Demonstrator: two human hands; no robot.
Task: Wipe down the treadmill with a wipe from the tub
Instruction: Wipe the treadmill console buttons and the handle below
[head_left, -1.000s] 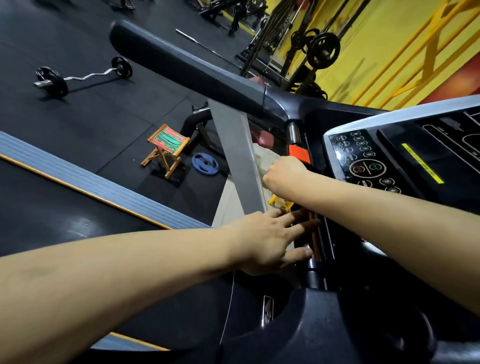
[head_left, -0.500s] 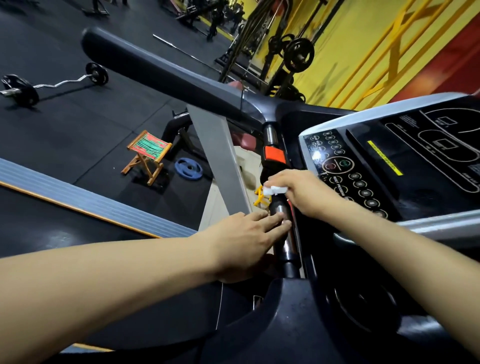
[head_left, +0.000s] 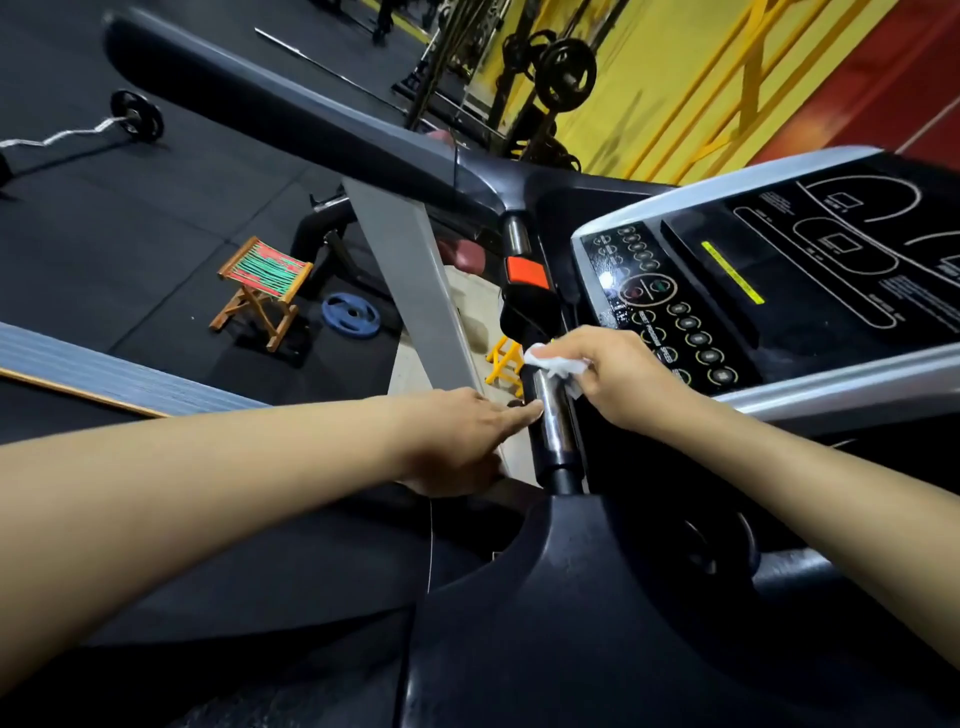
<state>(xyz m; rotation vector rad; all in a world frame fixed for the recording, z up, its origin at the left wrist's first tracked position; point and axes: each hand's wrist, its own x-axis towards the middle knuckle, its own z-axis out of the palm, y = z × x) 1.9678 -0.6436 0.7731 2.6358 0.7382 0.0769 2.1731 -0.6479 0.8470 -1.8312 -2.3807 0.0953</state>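
Black gym floor behind. Our right hand (head_left: 618, 379) pinches the limp, light white wipe (head_left: 558, 366) against the slick chrome grip bar (head_left: 553, 421); our left hand (head_left: 462, 441), at 9 o'clock, rests fingers extended, touching the bar.

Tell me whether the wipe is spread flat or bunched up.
Bunched up: the wipe is a crumpled wad pinched in the right hand against the chrome grip.

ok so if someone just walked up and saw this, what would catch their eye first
Most likely the right hand at centre, pressing a white wipe onto the treadmill's chrome grip bar, with the left hand touching the bar just below. Next, the console with its round buttons at right, then the striped folding stool on the dark floor at left.
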